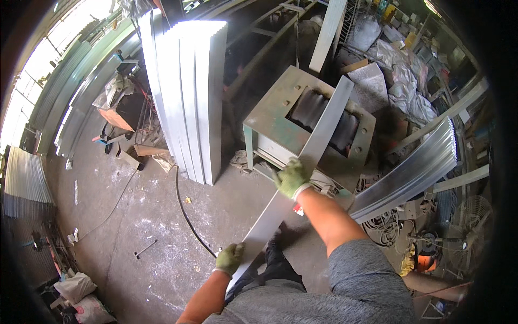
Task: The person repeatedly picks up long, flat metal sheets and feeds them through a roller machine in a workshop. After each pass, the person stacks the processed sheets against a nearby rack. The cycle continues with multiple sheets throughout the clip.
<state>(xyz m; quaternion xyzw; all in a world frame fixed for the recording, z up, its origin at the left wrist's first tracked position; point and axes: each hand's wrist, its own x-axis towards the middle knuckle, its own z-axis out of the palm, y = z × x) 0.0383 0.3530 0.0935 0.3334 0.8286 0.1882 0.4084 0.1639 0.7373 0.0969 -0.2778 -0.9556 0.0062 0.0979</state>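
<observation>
A long flat grey metal profile [324, 127] slants from beside my legs up and away to the right, across the top of a worn, pale green machine [275, 108]. Dark rollers [310, 109] show in the machine's opening, on both sides of the profile. My gloved left hand [230, 257] is closed round the profile's edge near its close end. Farther along, my gloved right hand [292, 179] grips it from above, just short of the machine. Both gloves are yellowish green. The undersides of my fingers are hidden.
Tall metal profiles [189, 102] stand stacked ahead on the left. More curved profiles [413, 173] lie to the right, near coiled cable [382, 229] and a fan [475, 216]. A black hose [186, 213] crosses the floor. Another person's arm [434, 285] shows at lower right.
</observation>
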